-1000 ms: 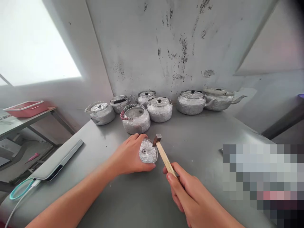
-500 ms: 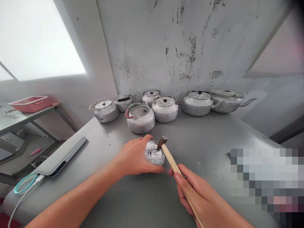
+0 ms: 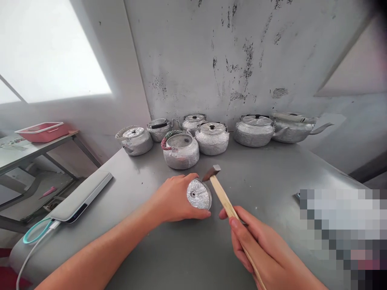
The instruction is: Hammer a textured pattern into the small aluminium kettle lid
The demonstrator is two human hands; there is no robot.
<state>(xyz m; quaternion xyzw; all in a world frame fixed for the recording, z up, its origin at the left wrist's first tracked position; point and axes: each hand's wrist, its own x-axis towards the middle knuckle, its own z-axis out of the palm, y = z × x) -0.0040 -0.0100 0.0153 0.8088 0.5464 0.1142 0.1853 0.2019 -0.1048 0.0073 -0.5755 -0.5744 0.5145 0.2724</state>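
My left hand (image 3: 178,199) grips a small round kettle lid (image 3: 198,195) by its rim, its hammered silvery face turned up and toward me. A small hole shows in the lid, with no knob on it. In my right hand (image 3: 250,241) is a hammer (image 3: 223,197), held by its pale wooden handle. The dark metal head is raised just above the lid's upper right edge, apart from it. Beyond my hands stands a lidless kettle (image 3: 181,155) with a red and green wrapped handle.
Several more silvery kettles (image 3: 213,139) line the back of the grey table (image 3: 256,177) by the wall. A power bank (image 3: 81,197) with a cable lies at left. A pink basket (image 3: 42,132) sits on a side table. A blurred-out patch (image 3: 341,221) covers the right.
The hammer head has lifted off the lid and moved up and right, along with my right hand. My left hand keeps its hold on the lid.
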